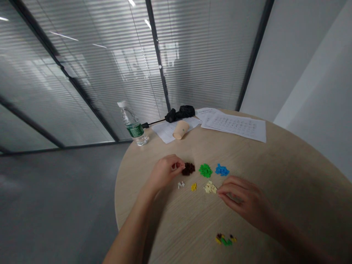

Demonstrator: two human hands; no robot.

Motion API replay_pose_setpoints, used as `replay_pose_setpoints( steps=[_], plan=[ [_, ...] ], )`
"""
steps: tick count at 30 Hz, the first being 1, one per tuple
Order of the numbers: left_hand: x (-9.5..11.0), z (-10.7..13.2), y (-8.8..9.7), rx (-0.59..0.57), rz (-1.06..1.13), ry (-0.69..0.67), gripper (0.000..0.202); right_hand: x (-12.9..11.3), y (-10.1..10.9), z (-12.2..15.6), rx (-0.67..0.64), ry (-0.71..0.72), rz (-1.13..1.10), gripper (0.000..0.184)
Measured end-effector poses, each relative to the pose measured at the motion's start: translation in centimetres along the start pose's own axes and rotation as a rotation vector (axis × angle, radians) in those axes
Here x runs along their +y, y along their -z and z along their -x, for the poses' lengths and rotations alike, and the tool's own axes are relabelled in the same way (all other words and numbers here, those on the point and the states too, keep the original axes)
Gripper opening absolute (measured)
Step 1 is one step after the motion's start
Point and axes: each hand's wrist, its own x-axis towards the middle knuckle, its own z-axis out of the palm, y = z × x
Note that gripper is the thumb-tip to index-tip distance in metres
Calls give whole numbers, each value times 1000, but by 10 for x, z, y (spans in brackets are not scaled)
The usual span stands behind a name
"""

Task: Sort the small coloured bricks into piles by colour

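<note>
My left hand (168,168) is at the left edge of a pile of dark brown small pieces (188,169), thumb and fingertips pinched together; what they hold, if anything, is too small to make out. Fingers closed in a pinch, my right hand (243,194) rests by the right side of a cream pile of small pieces (210,187). Its fingertips hide whatever is between them. Between and around the hands lie green pieces (205,170), blue pieces (222,169), a few yellow pieces (194,187) and white pieces (181,184). Nearer to me sits a mixed-colour cluster (226,240).
A clear water bottle (134,126) with a green label stands at the round table's (176,234) far left edge. Behind the piles are a paper cup (180,129) on its side, printed sheets (233,124) and a black bundled object (180,113). Glass with blinds rises beyond.
</note>
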Motion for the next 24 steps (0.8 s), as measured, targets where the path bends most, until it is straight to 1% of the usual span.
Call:
replay_pose_setpoints(
  steps=[2, 5, 10, 14, 16, 18, 21, 24],
  plan=[
    [-5, 0, 1, -40, -22, 4, 11, 1, 0, 1, -2, 3, 1, 21],
    [-6, -1, -2, -89, -50, -3, 13, 2, 0, 2, -19, -14, 3, 20],
    [-4, -1, -8, -107, -79, -10, 16, 1, 2, 0, -18, -8, 13, 21],
    [-3, -1, -7, -118, -90, 0, 18, 1, 3, -1, -8, -4, 21, 22],
    [-2, -1, -5, -129, -98, 4, 18, 3, 3, 0, -20, -26, 17, 21],
    [-2, 0, -3, -167, -115, 10, 17, 7, 3, 1, -43, -58, 17, 20],
    [-6, 1, -1, -271, -160, 40, 16, 11, 5, 1, -136, -112, 15, 18],
    [-10, 3, 0, -360, -176, 66, 15, 10, 8, 1, -346, -142, -46, 15]
  ],
)
